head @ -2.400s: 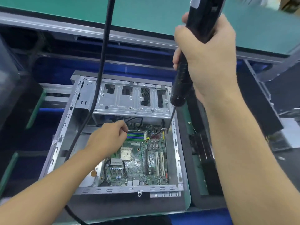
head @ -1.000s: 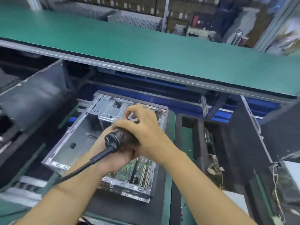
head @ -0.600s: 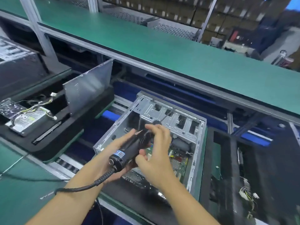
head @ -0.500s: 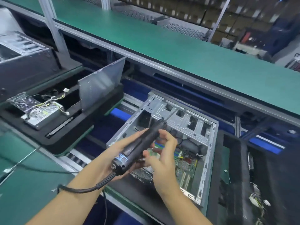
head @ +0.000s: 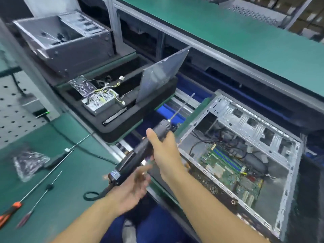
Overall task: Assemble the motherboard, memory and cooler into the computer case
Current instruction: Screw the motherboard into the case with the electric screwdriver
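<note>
Just left of the open computer case (head: 273,134), the right hand (head: 164,149) wraps round the electric screwdriver (head: 129,162) at its barrel, thumb up. The left hand (head: 128,192) cradles its rear, grip too blurred to tell. Its small label is unreadable. The motherboard (head: 226,169) lies inside the case.

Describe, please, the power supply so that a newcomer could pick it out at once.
Find the black foam tray left of the open computer case. In its pocket left of the upright grey side panel lies the power supply. It alone is a silver box with a perforated grille and a bundle of yellow and black wires.
</note>
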